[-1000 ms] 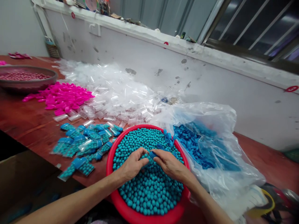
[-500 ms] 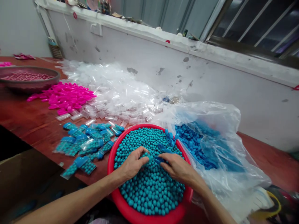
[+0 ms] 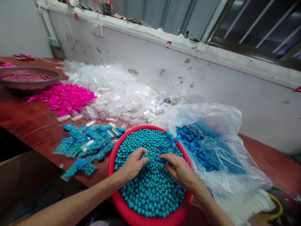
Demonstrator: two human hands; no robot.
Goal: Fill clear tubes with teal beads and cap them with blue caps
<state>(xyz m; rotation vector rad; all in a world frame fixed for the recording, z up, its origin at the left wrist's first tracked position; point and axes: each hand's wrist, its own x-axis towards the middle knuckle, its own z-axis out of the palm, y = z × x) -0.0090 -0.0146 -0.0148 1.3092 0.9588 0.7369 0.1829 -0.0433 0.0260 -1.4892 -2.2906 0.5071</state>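
A red basin [image 3: 113, 163] is filled with round teal beads [image 3: 150, 191]. Over its middle, my left hand [image 3: 134, 164] is closed with thumb and fingers around what looks like a small clear case of teal beads [image 3: 146, 155], mostly hidden by the fingers. My right hand [image 3: 177, 166], just to the right, pinches a blue plastic cap [image 3: 161, 160] above the beads. The two hands are a short gap apart. A few more blue caps [image 3: 171, 139] lie on the beads at the basin's far right rim.
Left of the basin lie filled bead packs with blue caps [image 3: 91, 141]. Behind them spread empty clear cases [image 3: 122, 91] and pink caps [image 3: 68, 97]. A bowl of pink beads [image 3: 57, 78] stands far left. At right, a clear plastic bag [image 3: 225, 122] holds blue caps.
My left hand and the case shift very slightly left. In my right hand the blue cap has turned a little, and the fingers sit slightly differently on it.
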